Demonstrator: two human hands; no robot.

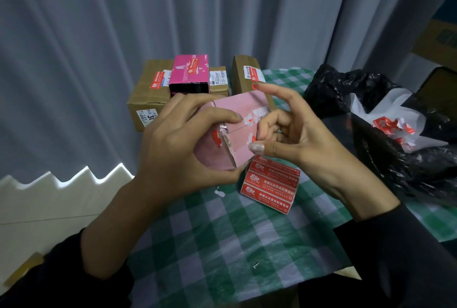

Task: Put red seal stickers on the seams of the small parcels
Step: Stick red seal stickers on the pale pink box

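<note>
The bench (222, 246) has a green checked cloth. A sheet of red seal stickers (270, 184) lies on it. Just above the sheet, the left hand (178, 139) grips a small pink parcel (235, 105), fingers wrapped round it. The right hand (296, 134) touches the parcel's seam with curled fingers; I cannot tell if it pinches anything. Behind stand brown boxes (148, 90) and a bright pink box (190, 72), each with a red sticker. A black bag (358, 90) sits to the right.

A home packing corner: grey pleated curtains (74, 48), a green-and-white checked cloth table (222, 246), labelled brown cardboard parcels (148, 95), a black plastic rubbish bag (371, 95).
</note>
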